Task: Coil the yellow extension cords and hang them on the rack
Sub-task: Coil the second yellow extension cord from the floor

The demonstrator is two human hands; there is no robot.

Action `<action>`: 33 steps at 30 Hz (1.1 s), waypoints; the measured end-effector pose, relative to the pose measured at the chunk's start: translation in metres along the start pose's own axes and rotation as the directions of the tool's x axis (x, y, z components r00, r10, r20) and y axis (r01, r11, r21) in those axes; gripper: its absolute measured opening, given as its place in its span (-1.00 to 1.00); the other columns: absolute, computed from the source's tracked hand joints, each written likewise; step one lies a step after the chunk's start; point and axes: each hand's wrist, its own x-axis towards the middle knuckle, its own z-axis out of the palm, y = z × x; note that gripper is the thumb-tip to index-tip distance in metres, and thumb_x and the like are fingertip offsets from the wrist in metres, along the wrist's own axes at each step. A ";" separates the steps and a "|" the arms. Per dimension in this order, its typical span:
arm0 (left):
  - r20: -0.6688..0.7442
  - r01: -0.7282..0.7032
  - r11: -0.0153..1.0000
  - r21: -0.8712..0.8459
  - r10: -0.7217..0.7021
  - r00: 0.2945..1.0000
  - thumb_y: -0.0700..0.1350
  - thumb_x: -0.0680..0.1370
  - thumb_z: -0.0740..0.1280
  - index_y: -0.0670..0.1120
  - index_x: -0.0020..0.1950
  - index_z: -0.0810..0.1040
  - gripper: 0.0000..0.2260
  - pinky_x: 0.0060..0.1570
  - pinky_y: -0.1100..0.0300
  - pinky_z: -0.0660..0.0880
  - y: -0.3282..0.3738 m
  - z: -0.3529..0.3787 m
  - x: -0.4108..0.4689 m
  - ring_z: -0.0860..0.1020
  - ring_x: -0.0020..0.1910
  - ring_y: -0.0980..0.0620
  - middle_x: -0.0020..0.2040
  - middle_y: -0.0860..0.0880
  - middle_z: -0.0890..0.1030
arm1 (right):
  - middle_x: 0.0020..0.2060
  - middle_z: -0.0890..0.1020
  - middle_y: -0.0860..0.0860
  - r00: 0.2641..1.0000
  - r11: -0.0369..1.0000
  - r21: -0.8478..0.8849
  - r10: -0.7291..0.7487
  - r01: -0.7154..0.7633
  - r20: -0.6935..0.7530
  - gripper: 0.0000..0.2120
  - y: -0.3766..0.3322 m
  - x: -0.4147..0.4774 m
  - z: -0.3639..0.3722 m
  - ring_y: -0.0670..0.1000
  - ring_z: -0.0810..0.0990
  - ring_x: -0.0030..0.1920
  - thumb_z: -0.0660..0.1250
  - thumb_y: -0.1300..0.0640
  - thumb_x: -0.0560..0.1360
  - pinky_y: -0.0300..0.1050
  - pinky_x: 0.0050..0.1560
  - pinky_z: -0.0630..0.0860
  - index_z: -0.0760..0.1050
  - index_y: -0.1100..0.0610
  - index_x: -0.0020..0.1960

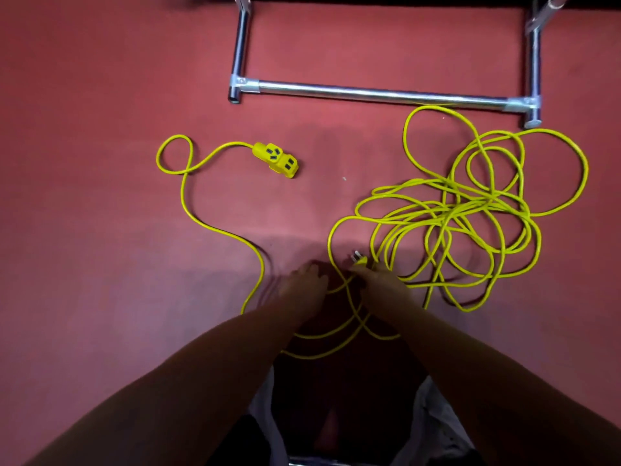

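A yellow extension cord (470, 210) lies in a loose tangle on the red floor at the right. Its yellow socket block (276, 159) rests apart at centre left, with a single strand (188, 203) looping away from it and running down towards me. My right hand (379, 284) pinches the cord just behind the pronged plug (359, 258), which sticks up from my fingers. My left hand (304, 280) hovers beside it with fingers relaxed, holding nothing. Some loops (322, 351) lie on the floor under my forearms.
The metal rack's base (379, 94) stands at the top of the view: a horizontal silver tube between two legs, with uprights rising out of sight. The tangle's top loop reaches its right foot (532, 121). My legs show at the bottom.
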 end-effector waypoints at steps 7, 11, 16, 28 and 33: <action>-0.050 -0.024 0.993 -0.117 0.018 0.999 0.04 0.52 0.31 -0.08 0.33 0.37 -0.58 0.11 -0.01 0.40 -0.003 -0.021 0.000 0.48 0.18 -0.24 0.18 -0.19 0.55 | 0.07 0.64 0.10 0.988 0.970 0.241 0.060 -0.025 -0.140 -0.80 -0.006 0.015 -0.011 0.11 0.60 0.13 0.27 0.10 0.54 -0.09 0.08 0.47 0.57 0.11 0.10; -0.099 -0.181 0.834 -0.521 0.151 0.984 -0.20 0.51 0.33 -0.18 0.08 0.49 -0.84 -0.13 0.18 0.37 -0.007 -0.085 -0.013 0.50 -0.19 -0.02 -0.13 -0.10 0.56 | -0.22 0.60 0.07 0.915 0.230 0.961 0.401 -0.152 0.048 -0.89 -0.043 0.015 -0.070 0.13 0.63 -0.17 0.36 0.09 0.53 -0.09 -0.09 0.60 0.55 0.14 -0.08; -0.117 -0.159 0.578 -0.800 0.109 0.987 -0.46 0.53 0.21 -0.23 -0.01 0.42 -0.84 -0.39 0.41 0.42 0.003 -0.177 -0.054 0.51 -0.51 0.28 -0.30 -0.08 0.50 | -0.22 0.58 0.14 0.952 -0.008 1.000 0.304 0.030 -0.026 -0.68 -0.094 -0.008 -0.167 0.05 0.55 -0.40 0.20 0.51 0.48 -0.17 -0.41 0.52 0.31 0.09 -0.07; -0.405 -0.349 0.264 -0.899 -0.199 0.892 0.18 0.56 0.26 -0.04 0.12 0.51 -0.68 -0.11 0.08 0.53 0.034 -0.354 -0.236 0.53 -0.15 0.01 -0.01 -0.09 0.59 | -0.36 0.57 0.18 0.951 0.672 0.673 -0.193 0.309 -0.243 -0.73 -0.177 -0.199 -0.326 0.00 0.51 -0.49 0.27 0.54 0.41 -0.22 -0.50 0.41 0.48 0.21 -0.07; -0.571 -0.436 0.650 -0.622 0.004 0.821 0.13 0.53 0.33 -0.03 -0.20 0.60 -0.74 -0.40 0.27 0.35 0.066 -0.371 -0.302 0.44 -0.49 0.15 -0.41 0.01 0.55 | -0.41 0.57 0.16 0.865 0.602 0.621 -0.347 0.502 -0.362 -0.74 -0.204 -0.268 -0.351 -0.01 0.50 -0.47 0.27 0.52 0.43 -0.17 -0.43 0.42 0.40 0.19 -0.06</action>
